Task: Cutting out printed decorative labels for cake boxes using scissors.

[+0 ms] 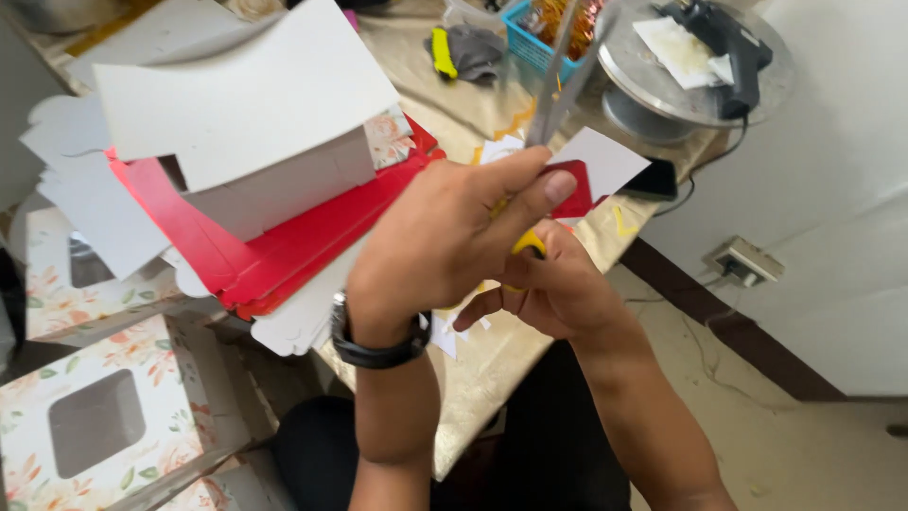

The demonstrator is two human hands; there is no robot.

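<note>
Your right hand is closed on the yellow handles of the scissors, and your left hand pinches a small red and white card at the blades above the table. The cut looks only partly made. White scraps lie below, with flat red boxes beyond and a glue gun farthest off.

floral window boxes lower left, flat red-and-white cartons
</note>
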